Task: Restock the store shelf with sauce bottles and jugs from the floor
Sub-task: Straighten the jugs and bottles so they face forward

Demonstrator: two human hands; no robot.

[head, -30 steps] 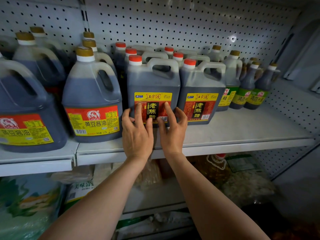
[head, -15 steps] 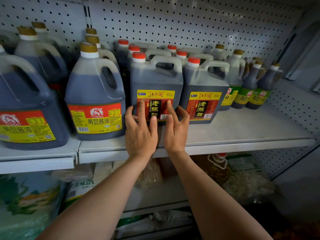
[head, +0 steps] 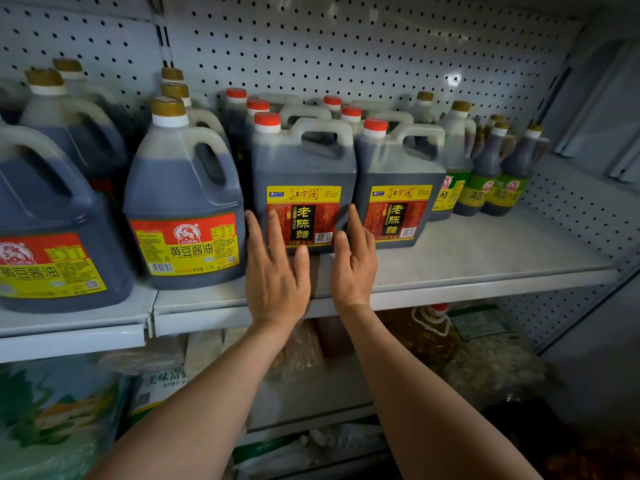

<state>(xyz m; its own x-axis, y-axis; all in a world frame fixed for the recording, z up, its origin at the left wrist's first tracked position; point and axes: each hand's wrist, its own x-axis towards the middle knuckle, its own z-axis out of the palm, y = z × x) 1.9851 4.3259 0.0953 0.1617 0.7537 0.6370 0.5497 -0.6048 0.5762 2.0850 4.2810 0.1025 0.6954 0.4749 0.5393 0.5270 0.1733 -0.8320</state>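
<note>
Two flat, spread hands, left hand (head: 275,271) and right hand (head: 353,268), are pressed against the near face of the upright vinegar jug (head: 304,188); nothing is gripped.

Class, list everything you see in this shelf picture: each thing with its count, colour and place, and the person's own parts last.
Red-capped vinegar jugs: about six visible, dark liquid, red-and-yellow labels; middle of the shelf, in two rows.
Gold-capped soy sauce jugs: at least six, dark, red-and-yellow labels; left part.
Green-labelled bottles: about six, dark, gold caps; right of the vinegar.
Shelf: one, pale grey; its right front is bare.
Pegboard back panel: pale, perforated; behind the jugs.
Bagged goods: several, count unclear; lower shelves.
Oil bottle: one, yellowish, red cap; lower shelf.
Left hand: open, fingers on the front vinegar jug's label.
Right hand: open, fingers at that jug's right edge.
</note>
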